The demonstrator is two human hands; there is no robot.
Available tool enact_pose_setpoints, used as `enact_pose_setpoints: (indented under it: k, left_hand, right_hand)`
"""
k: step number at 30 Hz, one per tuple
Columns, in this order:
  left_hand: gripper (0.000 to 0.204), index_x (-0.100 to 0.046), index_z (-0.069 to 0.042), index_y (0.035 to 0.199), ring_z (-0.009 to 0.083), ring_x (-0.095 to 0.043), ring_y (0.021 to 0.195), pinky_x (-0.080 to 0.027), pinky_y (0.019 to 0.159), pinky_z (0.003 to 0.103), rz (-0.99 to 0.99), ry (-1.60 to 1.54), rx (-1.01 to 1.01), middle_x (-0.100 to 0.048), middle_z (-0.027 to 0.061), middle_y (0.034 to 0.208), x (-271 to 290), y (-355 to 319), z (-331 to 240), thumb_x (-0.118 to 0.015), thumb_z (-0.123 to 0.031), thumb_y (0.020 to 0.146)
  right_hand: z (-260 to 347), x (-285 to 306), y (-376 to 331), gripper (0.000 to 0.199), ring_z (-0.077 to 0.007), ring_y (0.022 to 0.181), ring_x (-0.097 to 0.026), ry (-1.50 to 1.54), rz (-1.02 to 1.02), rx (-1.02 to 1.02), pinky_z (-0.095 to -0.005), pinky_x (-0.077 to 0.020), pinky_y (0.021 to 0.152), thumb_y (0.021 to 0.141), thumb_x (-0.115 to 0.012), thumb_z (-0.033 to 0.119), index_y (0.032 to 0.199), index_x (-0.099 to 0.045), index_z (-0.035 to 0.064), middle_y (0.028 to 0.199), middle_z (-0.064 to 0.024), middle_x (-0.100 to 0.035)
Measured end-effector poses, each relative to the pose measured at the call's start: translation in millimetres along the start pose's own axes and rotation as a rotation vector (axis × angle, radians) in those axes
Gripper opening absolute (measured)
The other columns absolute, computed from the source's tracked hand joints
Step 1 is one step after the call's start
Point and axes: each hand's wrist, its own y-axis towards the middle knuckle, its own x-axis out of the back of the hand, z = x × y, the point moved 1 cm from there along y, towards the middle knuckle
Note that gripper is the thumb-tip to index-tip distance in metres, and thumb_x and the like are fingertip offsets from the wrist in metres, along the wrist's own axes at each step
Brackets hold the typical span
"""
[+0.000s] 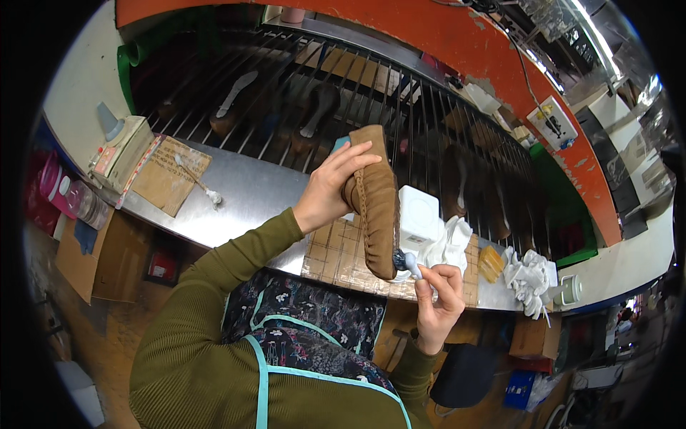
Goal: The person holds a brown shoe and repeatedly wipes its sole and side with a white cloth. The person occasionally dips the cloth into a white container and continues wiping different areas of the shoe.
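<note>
My left hand (330,187) grips a brown moccasin-style shoe (379,222) near its upper end, fingers wrapped over it. The shoe is held up on edge above the bench, toe down, gathered stitching along its side; a bit of blue shows by my fingertips. Between the thumb and fingers of my right hand (439,304) is a small brush (409,265) with a pale handle. Its dark bristles touch the shoe's lower edge close to the toe. Just behind the shoe stand a white plastic container (419,213) and a white cloth (449,243).
Taped cardboard (336,250) covers part of the metal bench (264,189). Another brush (213,196) lies on the left. A yellow block (491,263) and crumpled white cloth (527,277) sit to the right. Behind runs a barred rack (275,139) with several shoes beneath an orange panel (400,28).
</note>
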Motion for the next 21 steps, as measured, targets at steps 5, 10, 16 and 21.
enact_pose_setpoints:
  k: [5, 10, 16, 21]
  left_hand:
    - [0.066, -0.054, -0.011, 0.124, 0.0304, -0.055, 0.120, -0.044, 0.102, 0.037, 0.042, -0.127, 0.080, -0.055, 0.0157, 0.131, 2.5, -0.4, -6.4, -0.080, -0.002, 0.064]
    - [0.073, -0.052, -0.009, 0.125, 0.0265, -0.059, 0.113, -0.048, 0.095, 0.036, 0.124, -0.256, 0.127, -0.060, 0.0117, 0.122, 14.2, 0.1, -16.3, -0.083, -0.003, 0.059]
    - [0.071, -0.048, -0.007, 0.128, 0.0186, -0.060, 0.109, -0.048, 0.092, 0.033, 0.320, -0.382, 0.304, -0.062, 0.0096, 0.118, 30.8, 0.3, -26.8, -0.084, -0.014, 0.067]
    - [0.104, -0.038, -0.012, 0.138, 0.0236, -0.054, 0.119, -0.042, 0.102, 0.035, 0.456, -0.426, 0.436, -0.057, 0.0108, 0.127, 41.6, -12.9, -29.2, -0.092, -0.009, 0.048]
  right_hand:
    - [9.1, -2.4, 18.8, 0.022, -0.0092, 0.070, -0.050, 0.007, 0.004, 0.115, -0.0204, -0.0392, 0.056, 0.078, -0.069, -0.006, 0.099, -0.072, 0.0003, 0.088, -0.0046, -0.053]
    - [20.0, -5.9, 44.7, 0.022, -0.0092, 0.070, -0.050, 0.045, 0.062, 0.215, -0.0204, -0.0400, 0.057, 0.077, -0.069, -0.007, 0.099, -0.071, -0.0004, 0.090, -0.0051, -0.051]
    - [26.6, -17.9, 71.9, 0.024, -0.0104, 0.072, -0.052, 0.141, 0.103, 0.339, -0.0204, -0.0425, 0.059, 0.076, -0.070, -0.007, 0.099, -0.071, 0.0001, 0.092, -0.0059, -0.052]
    - [32.0, -29.4, 81.4, 0.025, -0.0125, 0.073, -0.054, 0.195, 0.129, 0.358, -0.0215, -0.0451, 0.061, 0.075, -0.071, -0.006, 0.099, -0.072, 0.0022, 0.093, -0.0076, -0.052]
